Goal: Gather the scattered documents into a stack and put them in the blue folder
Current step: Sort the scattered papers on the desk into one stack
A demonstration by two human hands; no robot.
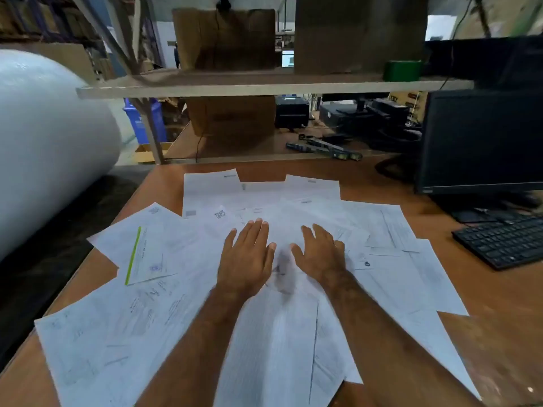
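Two flat hands on messy papers
Left hand (245, 254) and right hand (320, 254) press papers (164, 312), grip apart; writing too blurry. Keyboard (502, 240) sits nearby.

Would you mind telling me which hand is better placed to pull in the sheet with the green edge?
Left, probably. The left hand lies flat on the papers on the same side as the green-edged sheet. The right hand would have to cross over it.
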